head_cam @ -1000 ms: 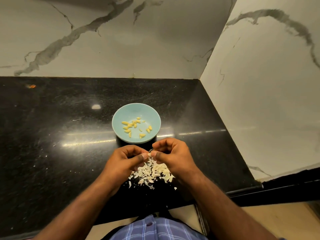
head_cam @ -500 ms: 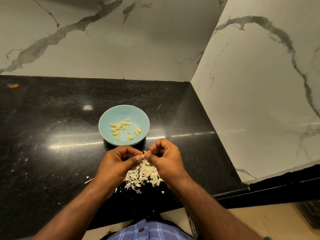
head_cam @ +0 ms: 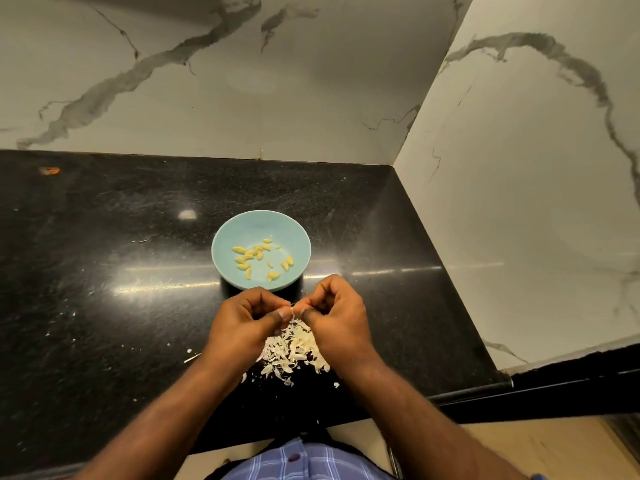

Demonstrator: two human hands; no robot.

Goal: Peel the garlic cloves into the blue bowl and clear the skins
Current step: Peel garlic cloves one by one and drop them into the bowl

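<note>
A: Where is the garlic?

B: A scatter of peeled yellow cloves (head_cam: 258, 258) lies inside the blue bowl (head_cam: 225, 244), which sits on the black countertop (head_cam: 104, 271) just beyond the hands. A pale heap of skins (head_cam: 294, 353) lies on the counter below and between the hands, nearer the counter's front edge.

A: And the hands?

B: Both are curled, knuckles up, thumbs meeting in the middle. The left hand (head_cam: 244, 327) and the right hand (head_cam: 337, 318) pinch something tiny and pale (head_cam: 293, 308) between their thumb tips. It is mostly covered by the fingers; I cannot tell whether it is a clove or only a bit of skin.

A: Anything else hard to read?

B: The hands cover part of the skin heap. A thin pale sliver (head_cam: 192, 357) pokes out beside the left wrist, too small to identify. A small orange mark (head_cam: 49, 170) at the far left of the counter is blurred. A checked shirt (head_cam: 294, 462) is cut off at the bottom edge. Veined marble walls (head_cam: 519, 202) close the corner.
</note>
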